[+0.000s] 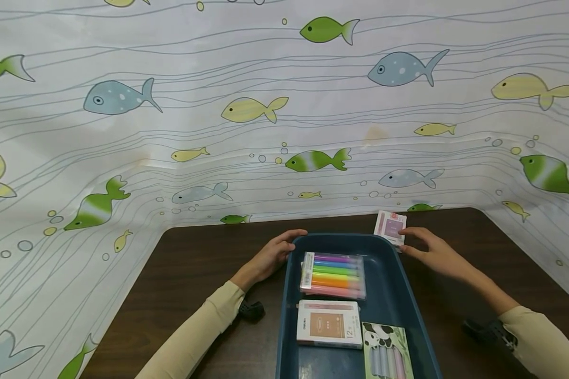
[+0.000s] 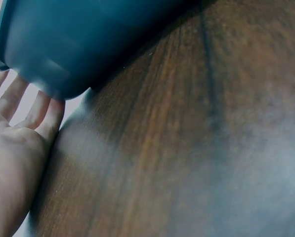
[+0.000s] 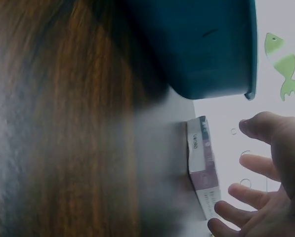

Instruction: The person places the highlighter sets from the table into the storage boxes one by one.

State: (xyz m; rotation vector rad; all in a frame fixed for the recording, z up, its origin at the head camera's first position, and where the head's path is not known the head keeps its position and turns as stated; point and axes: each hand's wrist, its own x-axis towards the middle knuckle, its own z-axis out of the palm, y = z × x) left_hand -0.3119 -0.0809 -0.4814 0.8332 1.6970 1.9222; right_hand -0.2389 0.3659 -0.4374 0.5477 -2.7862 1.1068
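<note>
A dark blue plastic bin (image 1: pixel 411 295) stands on the table. My left hand (image 1: pixel 274 253) touches its far left corner; in the left wrist view the fingers (image 2: pixel 37 111) lie fairly straight against the outer wall. Behind the bin's far right corner lies a small white box with a purple label (image 1: pixel 391 227). My right hand (image 1: pixel 433 253) is beside that box, thumb and fingers spread apart, nothing between them. In the right wrist view the fingers (image 3: pixel 251 195) are close to the box (image 3: pixel 202 163); whether they touch it I cannot tell.
Inside the bin lie a clear pack of coloured markers (image 1: pixel 336 276), a white box with a brown label (image 1: pixel 329 323) and a panda-print pack of pens (image 1: pixel 386 351). Brown wooden table (image 1: pixel 185 284) surrounds the bin. A fish-patterned sheet (image 1: pixel 265 131) hangs behind.
</note>
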